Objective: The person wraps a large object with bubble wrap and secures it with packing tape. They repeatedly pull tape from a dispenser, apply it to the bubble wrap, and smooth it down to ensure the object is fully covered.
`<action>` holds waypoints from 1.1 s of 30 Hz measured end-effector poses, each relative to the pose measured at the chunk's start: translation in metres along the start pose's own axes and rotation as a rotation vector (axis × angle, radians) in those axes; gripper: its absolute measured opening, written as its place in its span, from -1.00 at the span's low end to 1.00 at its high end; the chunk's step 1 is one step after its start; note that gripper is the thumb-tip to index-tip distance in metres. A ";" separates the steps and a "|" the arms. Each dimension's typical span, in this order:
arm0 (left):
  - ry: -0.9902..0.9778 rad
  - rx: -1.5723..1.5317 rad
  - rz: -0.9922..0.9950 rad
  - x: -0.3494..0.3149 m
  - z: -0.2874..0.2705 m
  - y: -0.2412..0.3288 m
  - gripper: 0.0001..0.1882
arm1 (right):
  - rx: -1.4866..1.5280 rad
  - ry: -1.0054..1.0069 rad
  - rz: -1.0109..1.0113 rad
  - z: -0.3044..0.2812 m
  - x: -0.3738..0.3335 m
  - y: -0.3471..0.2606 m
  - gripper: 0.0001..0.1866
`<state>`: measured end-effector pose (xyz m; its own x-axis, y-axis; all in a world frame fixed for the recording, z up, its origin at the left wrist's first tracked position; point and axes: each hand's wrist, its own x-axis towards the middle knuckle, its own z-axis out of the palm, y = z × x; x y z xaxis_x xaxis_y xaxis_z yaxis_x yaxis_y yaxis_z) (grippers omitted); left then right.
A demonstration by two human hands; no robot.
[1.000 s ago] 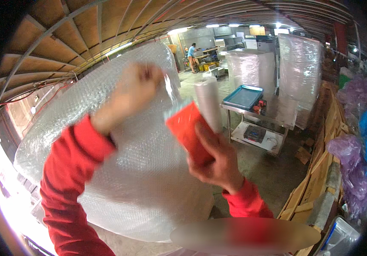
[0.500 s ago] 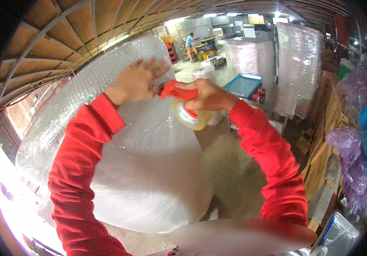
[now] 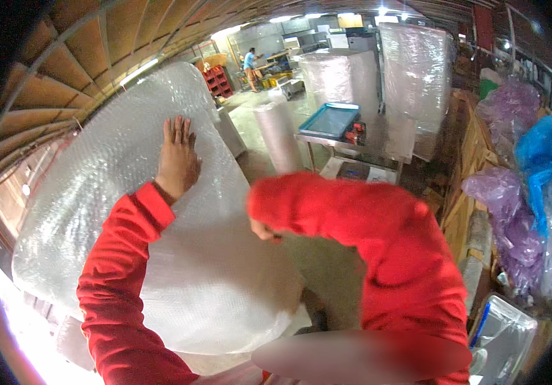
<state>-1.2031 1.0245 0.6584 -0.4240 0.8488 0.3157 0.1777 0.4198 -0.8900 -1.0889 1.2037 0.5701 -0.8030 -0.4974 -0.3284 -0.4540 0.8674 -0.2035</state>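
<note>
A tall object wrapped in clear bubble wrap [image 3: 218,269] fills the left and middle of the view. My left hand [image 3: 180,157] lies flat on its upper face, fingers stretched out and pointing away from me. My right arm is bent across in front of the wrapped object's right side. Only part of my right hand [image 3: 262,230] shows below the cuff, with the fingers curled. A small red bit of the tape dispenser [image 3: 277,239] peeks out at that hand; the rest of it, tape roll included, is hidden behind the hand and sleeve.
A metal cart [image 3: 311,140] bearing a blue tray [image 3: 330,120] stands ahead, beside an upright plastic-wrapped roll [image 3: 277,136]. Tall wrapped stacks [image 3: 415,77] rise behind. Wooden boards [image 3: 472,147] and purple plastic bags [image 3: 504,205] line the right. Far back, a person [image 3: 250,67] stands by red bins [image 3: 218,82].
My left hand has come down and left onto the bubble wrap. My right hand has swung down and toward me with the tape dispenser, now mostly out of sight. The view has shifted right.
</note>
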 end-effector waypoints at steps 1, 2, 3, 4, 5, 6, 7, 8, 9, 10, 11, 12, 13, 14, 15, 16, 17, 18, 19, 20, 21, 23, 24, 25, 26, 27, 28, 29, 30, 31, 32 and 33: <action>0.030 -0.026 -0.019 -0.015 0.012 0.024 -0.30 | 0.181 0.064 0.016 0.055 0.008 0.012 -0.68; 0.050 -0.037 -0.024 -0.030 0.025 0.061 -0.29 | 0.472 0.106 0.033 0.106 0.012 0.026 -0.67; 0.012 -0.117 0.056 -0.046 0.041 0.102 -0.27 | 0.773 0.063 0.073 0.155 0.023 0.039 -0.66; -0.030 -0.441 0.285 -0.068 0.055 0.158 -0.41 | 1.156 0.058 0.089 0.216 -0.001 0.055 -0.66; -0.106 -0.844 0.575 -0.089 0.074 0.215 -0.52 | 1.195 0.191 0.062 0.265 -0.001 0.059 -0.66; -0.156 -1.091 0.651 -0.114 0.087 0.281 -0.52 | 1.380 0.310 0.049 0.309 -0.007 0.062 -0.67; -0.256 -1.282 0.643 -0.140 0.096 0.352 -0.52 | 1.525 0.407 0.167 0.348 -0.009 0.060 -0.65; -0.396 -1.438 0.628 -0.164 0.106 0.417 -0.52 | 1.491 0.537 0.292 0.384 -0.012 0.059 -0.63; -0.614 -1.559 0.601 -0.186 0.111 0.480 -0.52 | 1.255 0.574 0.422 0.420 -0.022 0.059 -0.61; -0.730 -1.500 0.666 -0.207 0.121 0.530 -0.51 | 1.277 0.634 0.488 0.453 -0.031 0.056 -0.56; -0.891 -1.698 0.430 -0.218 0.117 0.585 -0.19 | 1.376 0.695 0.529 0.483 -0.035 0.055 -0.51; -1.200 -1.639 0.710 -0.228 0.127 0.617 -0.42 | 1.157 0.272 0.844 0.513 -0.059 0.059 -0.51; -1.266 -1.634 0.683 -0.228 0.131 0.649 -0.43 | 1.185 0.228 0.966 0.538 -0.075 0.064 -0.50; -1.322 -1.624 0.643 -0.221 0.139 0.670 -0.43 | 1.219 0.236 1.043 0.558 -0.089 0.069 -0.49; -1.352 -1.613 0.598 -0.207 0.149 0.688 -0.44 | 1.173 0.162 1.098 0.572 -0.104 0.077 -0.49; -1.357 -1.603 0.554 -0.188 0.161 0.701 -0.45 | 1.261 0.182 1.198 0.581 -0.119 0.090 -0.48; -1.347 -1.585 0.506 -0.163 0.174 0.711 -0.45 | 1.288 0.143 1.254 0.584 -0.132 0.102 -0.47; -1.331 -1.562 0.478 -0.135 0.187 0.720 -0.45 | 1.304 0.085 1.292 0.583 -0.142 0.112 -0.46; -1.320 -1.544 0.440 -0.104 0.202 0.729 -0.46 | 1.318 0.033 1.316 0.578 -0.152 0.122 -0.46; -1.291 -1.521 0.489 -0.068 0.216 0.737 -0.46 | 1.316 0.004 1.331 0.570 -0.158 0.138 -0.45; -1.304 -1.525 0.313 -0.031 0.230 0.744 -0.46 | 1.313 -0.012 1.341 0.560 -0.161 0.154 -0.44; -1.281 -1.592 0.127 0.045 0.251 0.753 -0.46 | 1.293 -0.010 1.352 0.541 -0.160 0.191 -0.43; -1.220 -1.684 0.017 0.082 0.259 0.752 -0.46 | 1.278 0.003 1.347 0.532 -0.155 0.214 -0.42; -1.107 -1.878 -0.104 0.116 0.263 0.750 -0.45 | 1.257 0.021 1.335 0.524 -0.149 0.238 -0.41; -1.032 -2.133 -0.159 0.150 0.268 0.746 -0.48 | 1.236 0.045 1.320 0.516 -0.140 0.266 -0.41; -0.981 -2.228 -0.172 0.179 0.271 0.741 -0.48 | 1.216 0.066 1.302 0.509 -0.129 0.295 -0.40; -0.912 -2.313 -0.179 0.204 0.273 0.737 -0.48 | 1.197 0.077 1.280 0.503 -0.118 0.325 -0.39; -0.940 -2.367 -0.221 0.225 0.277 0.733 -0.48 | 1.175 0.083 1.259 0.497 -0.107 0.355 -0.38; -0.953 -2.415 -0.256 0.240 0.281 0.731 -0.48 | 1.154 0.085 1.230 0.490 -0.095 0.388 -0.38; -0.991 -2.455 -0.280 0.251 0.288 0.731 -0.48 | 1.130 0.082 1.200 0.483 -0.084 0.420 -0.37; -0.972 -2.361 -0.284 0.255 0.297 0.731 -0.48 | 1.111 0.075 1.169 0.475 -0.073 0.453 -0.36; -0.985 -2.257 -0.280 0.251 0.307 0.732 -0.48 | 1.085 0.059 1.132 0.467 -0.063 0.487 -0.35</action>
<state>-1.4521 1.4457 -0.0147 -0.5725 0.6944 -0.4359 0.0330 0.5507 0.8340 -1.0792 1.6505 0.0613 -0.5467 0.4034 -0.7337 0.8341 0.3386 -0.4354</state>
